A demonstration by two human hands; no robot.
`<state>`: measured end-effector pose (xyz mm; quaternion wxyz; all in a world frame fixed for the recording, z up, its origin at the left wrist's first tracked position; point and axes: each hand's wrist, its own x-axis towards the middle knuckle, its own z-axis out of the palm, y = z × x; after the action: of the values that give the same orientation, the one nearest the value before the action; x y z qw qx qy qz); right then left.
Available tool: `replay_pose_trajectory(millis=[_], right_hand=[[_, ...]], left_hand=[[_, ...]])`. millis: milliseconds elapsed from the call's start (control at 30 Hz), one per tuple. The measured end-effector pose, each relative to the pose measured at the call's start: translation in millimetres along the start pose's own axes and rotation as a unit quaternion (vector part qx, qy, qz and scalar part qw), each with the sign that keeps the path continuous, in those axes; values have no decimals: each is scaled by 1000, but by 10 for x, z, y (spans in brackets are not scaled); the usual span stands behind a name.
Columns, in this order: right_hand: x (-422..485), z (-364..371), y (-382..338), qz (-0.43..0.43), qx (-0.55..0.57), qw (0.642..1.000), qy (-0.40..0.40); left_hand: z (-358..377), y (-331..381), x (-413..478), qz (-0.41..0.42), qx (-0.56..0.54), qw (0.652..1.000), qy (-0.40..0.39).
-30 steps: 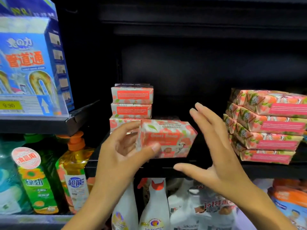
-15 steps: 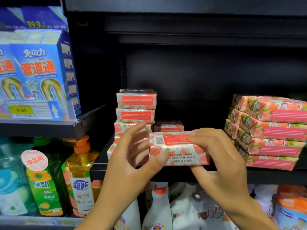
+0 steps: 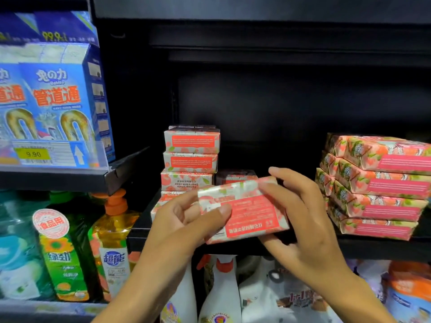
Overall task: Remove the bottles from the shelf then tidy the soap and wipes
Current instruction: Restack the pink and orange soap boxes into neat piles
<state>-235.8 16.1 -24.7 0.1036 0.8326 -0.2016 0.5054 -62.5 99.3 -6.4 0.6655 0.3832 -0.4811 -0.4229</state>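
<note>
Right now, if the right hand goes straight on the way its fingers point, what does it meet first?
The right hand points up-left. It would probably first meet the low soap box behind the held soap box, then the soap stack; depth is unclear.

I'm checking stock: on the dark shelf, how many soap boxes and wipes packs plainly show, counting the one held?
Stacked soap boxes: 3
Lone soap box behind: 1
Held soap box: 1
Wipes packs, pink fronts showing: 4
Total: 9, with more soap partly hidden.

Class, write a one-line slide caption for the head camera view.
Left hand and right hand hold a soap box before the shelf, between a soap stack and a pile of pink packs.
</note>
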Motion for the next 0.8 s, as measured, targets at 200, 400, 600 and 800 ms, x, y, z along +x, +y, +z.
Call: replay_pose_trajectory(millis=[200,400,600,800], right_hand=[[37,-113,65,117,147,977,-101],[43,-104,40,68,142,987,-27],[15,22,12,-31,59,994,91],[76,113,-64,2,85,996,38]], left_hand=[[-8,-57,14,133,101,986,-6],[-47,-173,13,284,314,905,-43],[-128,-152,0,188,292,938,-22],[-321,-89,45,187,219,958,2]])
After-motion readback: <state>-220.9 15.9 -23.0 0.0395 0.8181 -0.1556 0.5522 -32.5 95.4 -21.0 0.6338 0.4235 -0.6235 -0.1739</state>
